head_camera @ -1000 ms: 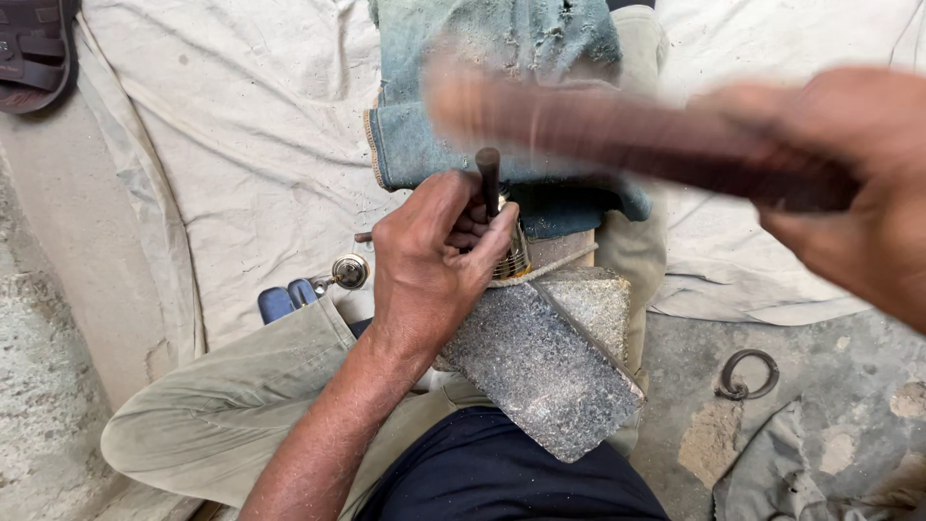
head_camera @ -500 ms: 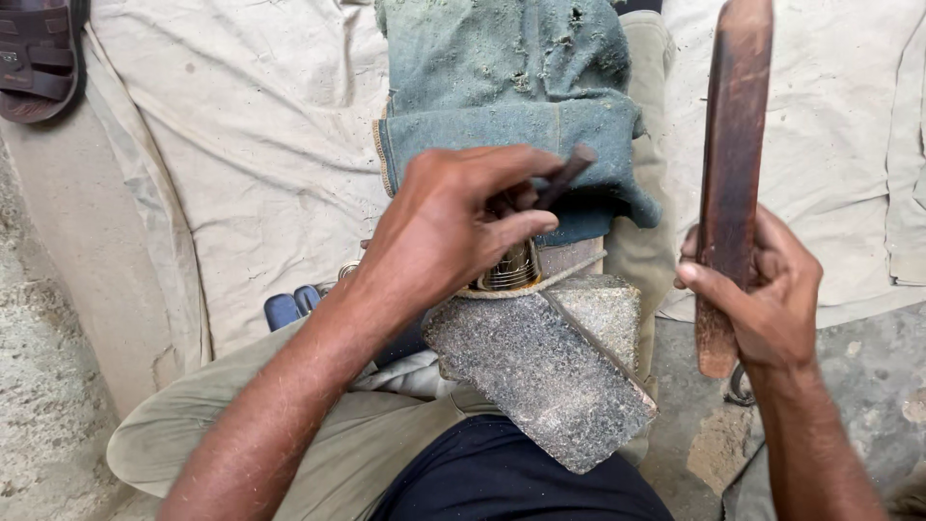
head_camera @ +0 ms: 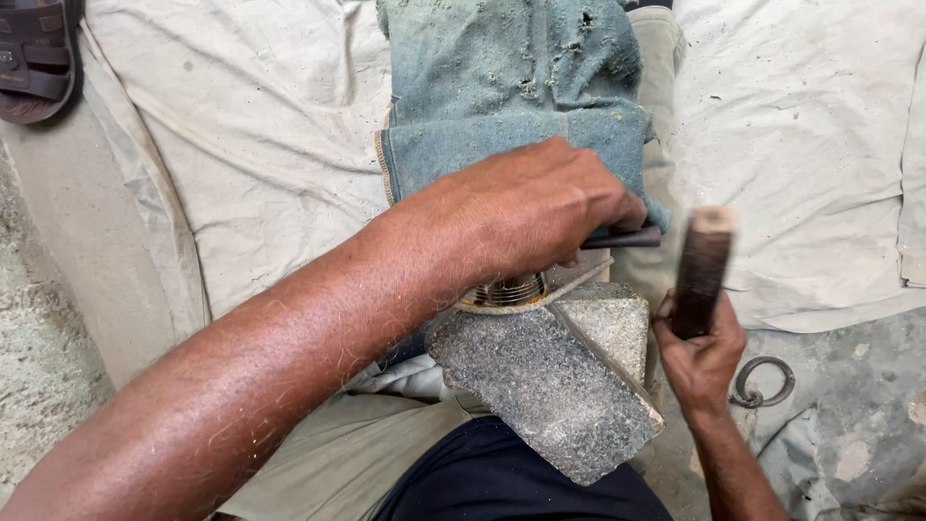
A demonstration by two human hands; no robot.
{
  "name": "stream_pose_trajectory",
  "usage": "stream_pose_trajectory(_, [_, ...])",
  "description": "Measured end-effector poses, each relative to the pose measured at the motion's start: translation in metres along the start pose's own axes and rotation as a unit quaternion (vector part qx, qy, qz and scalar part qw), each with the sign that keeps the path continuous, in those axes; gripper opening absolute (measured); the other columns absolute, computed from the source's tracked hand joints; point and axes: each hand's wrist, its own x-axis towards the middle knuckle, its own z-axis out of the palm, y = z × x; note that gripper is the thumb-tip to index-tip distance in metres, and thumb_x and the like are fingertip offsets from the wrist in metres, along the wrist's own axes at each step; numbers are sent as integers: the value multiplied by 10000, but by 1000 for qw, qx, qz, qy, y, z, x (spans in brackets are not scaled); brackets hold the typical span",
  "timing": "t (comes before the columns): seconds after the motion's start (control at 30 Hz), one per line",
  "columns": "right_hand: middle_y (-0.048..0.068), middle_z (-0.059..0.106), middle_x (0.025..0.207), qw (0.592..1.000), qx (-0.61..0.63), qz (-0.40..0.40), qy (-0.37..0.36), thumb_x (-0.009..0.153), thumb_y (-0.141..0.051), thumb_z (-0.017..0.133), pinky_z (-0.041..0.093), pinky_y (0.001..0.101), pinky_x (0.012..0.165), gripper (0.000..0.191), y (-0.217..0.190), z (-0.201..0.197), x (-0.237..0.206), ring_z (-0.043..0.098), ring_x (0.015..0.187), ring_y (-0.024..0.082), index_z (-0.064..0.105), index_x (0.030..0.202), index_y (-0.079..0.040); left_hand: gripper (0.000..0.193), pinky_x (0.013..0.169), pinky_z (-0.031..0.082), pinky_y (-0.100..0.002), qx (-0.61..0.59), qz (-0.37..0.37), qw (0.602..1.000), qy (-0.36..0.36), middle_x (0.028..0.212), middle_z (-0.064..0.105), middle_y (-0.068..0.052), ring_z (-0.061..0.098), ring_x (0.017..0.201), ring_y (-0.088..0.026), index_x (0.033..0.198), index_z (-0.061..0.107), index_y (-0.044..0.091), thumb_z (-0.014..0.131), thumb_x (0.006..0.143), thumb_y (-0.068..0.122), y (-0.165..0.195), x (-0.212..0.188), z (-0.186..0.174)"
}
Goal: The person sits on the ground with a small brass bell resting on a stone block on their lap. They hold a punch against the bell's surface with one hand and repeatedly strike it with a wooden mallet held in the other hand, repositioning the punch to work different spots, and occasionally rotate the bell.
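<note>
In the head view, your left hand (head_camera: 540,207) is closed around a dark metal punch (head_camera: 625,238), pressing it onto a ribbed brass ring (head_camera: 508,289) atop the grey stone block (head_camera: 545,386). At three o'clock, your right hand (head_camera: 702,352) grips a rusty flat bar (head_camera: 701,270), upright and blurred.

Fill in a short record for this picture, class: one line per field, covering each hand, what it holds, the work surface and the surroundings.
Left hand: left hand grips a dark metal rod over a ribbed brass ring
Right hand: right hand holds a brown wooden bar, upright and blurred
Work surface: grey stone block on the lap
Padding: folded denim cloth beyond the block
Ground: pale cloth sheet; metal loop; sandal
</note>
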Motion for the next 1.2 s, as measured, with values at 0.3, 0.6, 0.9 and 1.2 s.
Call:
stream_pose_trajectory(0.3, [59, 720, 1021, 996, -16, -48, 76, 969, 63, 746, 572, 257, 873, 216, 2, 10, -10, 699, 932, 126, 654, 1155, 0, 267, 689, 578, -450, -51, 18, 998, 18, 933, 784, -54, 749, 845, -269, 1068, 783, 188, 634, 867, 96, -2, -2, 8])
stream_pose_trajectory(0.6, [68, 703, 998, 996, 63, -57, 24, 919, 106, 728, 607, 282, 877, 272, 3, -1, -4, 702, 919, 134, 660, 1154, -12, 206, 608, 586, -401, -84, -22, 996, -21, 792, 752, -52, 718, 710, -210, 1086, 745, 162, 574, 983, 113, 0, -10, -2])
stream_pose_trajectory(0.9, [67, 685, 960, 982, 175, -20, -69, 939, 159, 671, 645, 320, 859, 269, -31, -32, 36, 698, 923, 158, 627, 1143, -11, 451, 710, 608, -438, -89, 23, 976, 196, 970, 767, -137, 759, 846, -306, 1202, 686, 83, 798, 767, 123, -9, -40, 9])
stream_pose_trajectory(1.2, [100, 654, 919, 975, -47, -81, -201, 861, 88, 689, 487, 295, 513, 273, -88, -65, 101, 596, 631, 134, 653, 1118, 4, 434, 738, 602, -432, -92, -42, 951, 294, 982, 745, -146, 750, 846, -315, 1214, 640, 51, 843, 836, 111, -3, -61, 23])
